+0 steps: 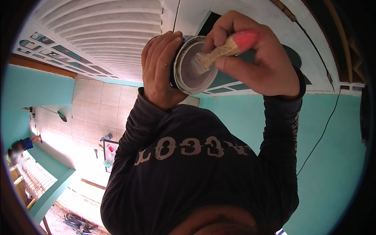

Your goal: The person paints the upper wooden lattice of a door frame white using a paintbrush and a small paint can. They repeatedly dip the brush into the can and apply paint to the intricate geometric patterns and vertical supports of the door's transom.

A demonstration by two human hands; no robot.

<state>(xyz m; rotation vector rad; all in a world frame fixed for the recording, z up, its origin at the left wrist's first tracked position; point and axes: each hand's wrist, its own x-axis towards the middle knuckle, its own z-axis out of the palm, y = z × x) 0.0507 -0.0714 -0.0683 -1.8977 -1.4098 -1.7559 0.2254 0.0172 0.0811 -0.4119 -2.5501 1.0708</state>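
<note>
My left hand point(162, 68) is wrapped round the outside of a paint can point(181, 80), which is tilted so that its open mouth shows. Pale paint coats the inside of the can and its rim. In my right hand point(260, 58) is a paintbrush point(225, 51) with a wooden handle and a red end, pinched between thumb and fingers. The brush's bristles, smeared with whitish paint, reach into the mouth of the can. Whether they touch the paint or the inner wall, I cannot tell.
White louvred panels point(105, 31) and a white door frame point(313, 35) stand close ahead. Turquoise walls point(333, 129) are on both sides, with a dark cable point(323, 133) hanging at right. Left, a small table point(105, 156) holds bottles on the tiled floor point(88, 102); a person point(25, 145) is beyond.
</note>
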